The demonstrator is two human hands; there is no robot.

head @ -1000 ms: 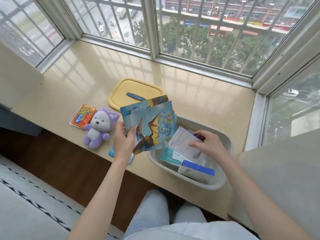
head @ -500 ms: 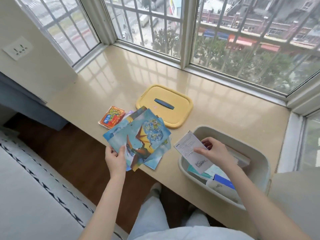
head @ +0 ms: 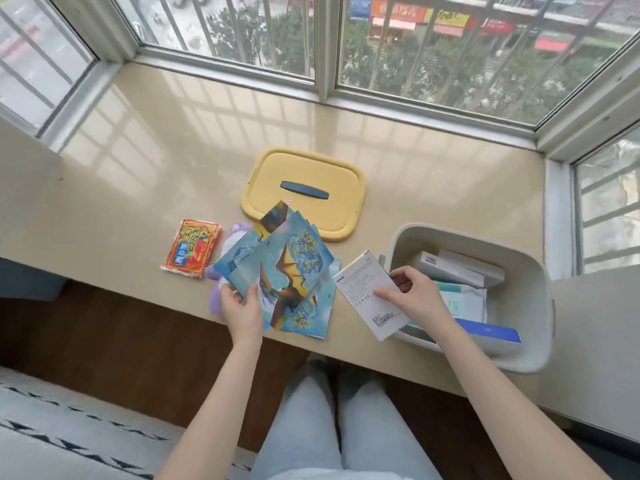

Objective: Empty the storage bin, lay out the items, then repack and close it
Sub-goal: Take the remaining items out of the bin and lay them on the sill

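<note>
We unpack: left grip [head: 242, 306] pinches blue picture cards [head: 287, 271], right grip [head: 412, 296] a white cardboard box [head: 367, 296]; next we should lay both on the bench [head: 433, 188].

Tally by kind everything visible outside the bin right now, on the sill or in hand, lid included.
Yellow lid: 1
Red packet: 1
Purple plush toy: 1, mostly hidden by the cards
Fan of picture cards: 1, held in the left hand
White box: 1, held in the right hand
Total: 5
</note>
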